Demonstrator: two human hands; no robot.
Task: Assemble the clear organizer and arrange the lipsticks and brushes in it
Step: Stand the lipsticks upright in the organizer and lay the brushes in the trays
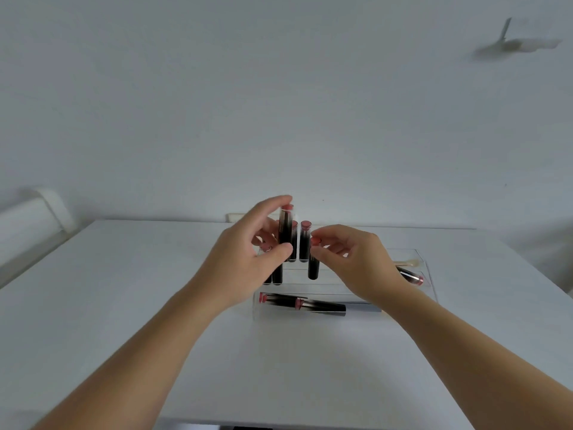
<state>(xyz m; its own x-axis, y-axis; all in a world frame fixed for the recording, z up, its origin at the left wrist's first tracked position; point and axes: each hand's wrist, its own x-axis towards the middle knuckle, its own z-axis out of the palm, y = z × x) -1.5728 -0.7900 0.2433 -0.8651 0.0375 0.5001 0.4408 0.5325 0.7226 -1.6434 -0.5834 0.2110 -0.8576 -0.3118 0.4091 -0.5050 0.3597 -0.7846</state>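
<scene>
A clear stepped organizer [415, 256] stands on the white table [124, 290]. My left hand [248, 252] grips a black lipstick with a pink cap [286, 225], held upright above the organizer's back left. My right hand [350, 259] pinches the top of another upright lipstick [313, 268] standing in the middle tier. Two more lipsticks [305, 240] stand upright at the back. Two lipsticks [310, 305] lie end to end in the front tier. One lipstick [410, 276] lies at the right, near a pale brush [407, 262].
A white wall rises behind the table's far edge [403, 227]. A pale rail or bed edge [34, 218] runs along the left. A thin flat item [240, 217] lies at the table's back edge. The table's near edge is at the bottom.
</scene>
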